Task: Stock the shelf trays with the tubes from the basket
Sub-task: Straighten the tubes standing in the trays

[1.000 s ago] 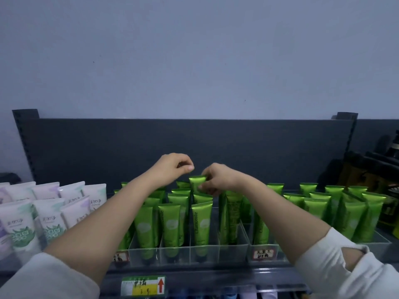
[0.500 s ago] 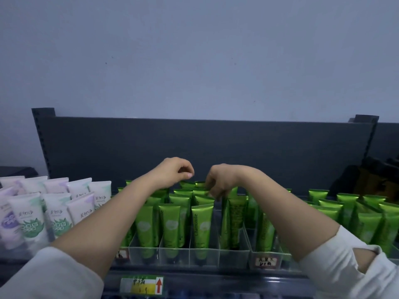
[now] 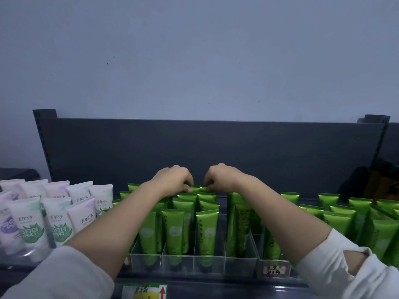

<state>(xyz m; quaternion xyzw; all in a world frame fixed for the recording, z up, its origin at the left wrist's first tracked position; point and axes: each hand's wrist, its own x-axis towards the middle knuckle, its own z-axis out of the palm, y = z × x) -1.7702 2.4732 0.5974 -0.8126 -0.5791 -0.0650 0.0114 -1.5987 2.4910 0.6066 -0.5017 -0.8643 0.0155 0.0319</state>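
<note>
Closest to you, white sleeves (image 3: 64, 277) frame the shot, with a yellow-and-green price label (image 3: 146, 291) on the shelf lip below and between your forearms. Just beyond, clear divided trays (image 3: 216, 264) hold upright rows of green tubes (image 3: 206, 229) running away under your wrists. Farther in, your left hand (image 3: 172, 180) and right hand (image 3: 222, 178) meet knuckles-up, nearly touching. Their curled fingers each pinch a top corner of the rearmost green tube (image 3: 199, 188), which stands at the back of the row beneath them. White and lilac tubes (image 3: 79, 214) stand well left of your left hand. Further green tubes (image 3: 339, 219) crowd right of your right. Behind both hands rises a dark back panel (image 3: 205, 143), then a pale blue wall (image 3: 194, 57).
</note>
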